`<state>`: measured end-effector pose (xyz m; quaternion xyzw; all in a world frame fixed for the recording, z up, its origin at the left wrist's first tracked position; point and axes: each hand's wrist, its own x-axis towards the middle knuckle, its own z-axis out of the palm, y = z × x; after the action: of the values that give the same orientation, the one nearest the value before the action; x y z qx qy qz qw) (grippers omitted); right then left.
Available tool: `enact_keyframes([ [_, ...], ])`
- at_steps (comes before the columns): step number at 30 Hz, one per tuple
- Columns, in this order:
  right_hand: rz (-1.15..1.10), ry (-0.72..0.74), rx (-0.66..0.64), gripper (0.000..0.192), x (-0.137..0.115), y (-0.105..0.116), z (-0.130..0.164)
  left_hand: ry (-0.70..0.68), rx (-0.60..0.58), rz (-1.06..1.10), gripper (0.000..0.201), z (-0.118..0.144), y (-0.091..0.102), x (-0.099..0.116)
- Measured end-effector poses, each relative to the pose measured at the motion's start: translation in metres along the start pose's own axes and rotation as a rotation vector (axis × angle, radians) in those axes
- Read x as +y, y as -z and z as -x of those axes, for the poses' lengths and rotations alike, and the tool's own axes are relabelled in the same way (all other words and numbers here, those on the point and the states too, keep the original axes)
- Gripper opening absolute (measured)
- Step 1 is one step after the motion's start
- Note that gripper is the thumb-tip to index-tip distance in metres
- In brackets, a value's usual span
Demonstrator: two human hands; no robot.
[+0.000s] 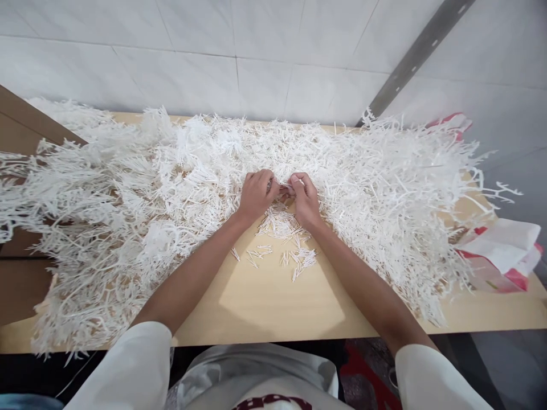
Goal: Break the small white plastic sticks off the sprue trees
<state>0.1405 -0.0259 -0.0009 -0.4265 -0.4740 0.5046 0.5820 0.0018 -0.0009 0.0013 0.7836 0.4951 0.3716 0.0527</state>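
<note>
Both hands meet over the middle of the table [265, 302]: the left hand [255, 195] and right hand [304, 196] pinch a small white sprue piece [287, 189] between their fingertips. Loose sticks [282, 239] lie just below the wrists, tangled sprues [128, 205] on both sides. Best to grip near the joint and twist, so the sticks break off cleanly.
</note>
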Motion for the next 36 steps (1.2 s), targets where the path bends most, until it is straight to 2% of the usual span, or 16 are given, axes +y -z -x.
enact_keyframes([
  [5,0.091,0.012,-0.045,0.035,-0.005,0.000,0.001,-0.005,0.002,0.084,0.013,-0.001,0.000,0.000],
  [9,0.165,0.031,-0.053,0.046,-0.010,-0.002,0.003,-0.045,-0.031,0.084,0.014,-0.001,0.000,0.001],
  [14,0.198,0.049,-0.020,0.034,-0.009,-0.003,0.003,-0.064,-0.054,0.067,0.013,0.000,-0.001,0.001],
  [23,0.189,0.001,-0.024,0.036,-0.012,-0.005,0.005,-0.145,-0.098,0.015,0.022,0.000,0.003,0.004],
  [29,0.220,0.004,-0.008,0.036,-0.011,-0.006,0.008,-0.123,-0.057,-0.044,0.022,0.002,0.000,0.005],
  [33,0.214,-0.015,-0.071,0.036,-0.007,-0.003,0.007,-0.118,-0.033,-0.096,0.020,0.004,-0.002,0.007],
  [36,0.124,-0.036,-0.108,0.037,-0.003,0.000,0.005,-0.027,-0.030,-0.056,0.016,0.002,-0.003,0.006],
])
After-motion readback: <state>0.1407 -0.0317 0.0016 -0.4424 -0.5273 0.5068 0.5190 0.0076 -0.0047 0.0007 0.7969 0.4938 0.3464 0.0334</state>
